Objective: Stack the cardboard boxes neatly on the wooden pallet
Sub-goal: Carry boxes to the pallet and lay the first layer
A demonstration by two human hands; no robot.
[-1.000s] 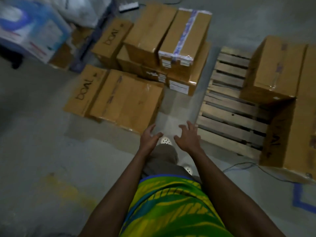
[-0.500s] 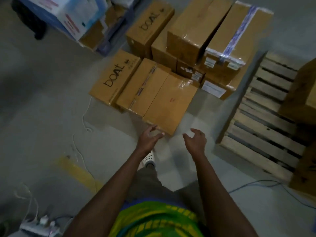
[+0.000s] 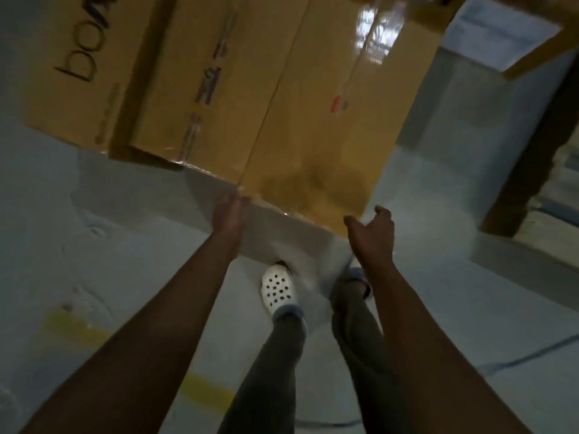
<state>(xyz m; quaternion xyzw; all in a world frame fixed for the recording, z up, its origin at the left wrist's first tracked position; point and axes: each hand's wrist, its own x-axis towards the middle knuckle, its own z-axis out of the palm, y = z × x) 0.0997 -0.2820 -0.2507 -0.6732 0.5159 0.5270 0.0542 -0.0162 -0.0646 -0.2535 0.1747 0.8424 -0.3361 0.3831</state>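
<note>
Footing first: a white perforated clog (image 3: pixel 277 291) stands on the grey floor (image 3: pixel 94 245) just short of the load. The other foot is close beside it, partly hidden behind the right forearm.

Both arms are extended forward and down. The left hand (image 3: pixel 230 216) is at the near edge of the nearest cardboard box (image 3: pixel 313 142), fingers straight and together, holding nothing. Blur prevents saying whether the tips touch the board. The right hand (image 3: pixel 371 234) hangs just off the box's near right corner, fingers loosely curled, thumb apart, empty.

This box lies flat on the floor, glossy tape on top, flush against a second box (image 3: pixel 203 89). A third box (image 3: pixel 72 57), printed "boa", lies beyond that on the left. The wooden pallet (image 3: pixel 529 158), as I judge the dark timber edge at far right to be, is a strip of floor apart from the box.

Assessment: grip not yet taken. Recommendation: set the hands low on opposite sides with the fingers under the bottom edge, since the tape looks slick. Ease the box off its neighbour before lifting, bend the knees and keep the toes clear.
</note>
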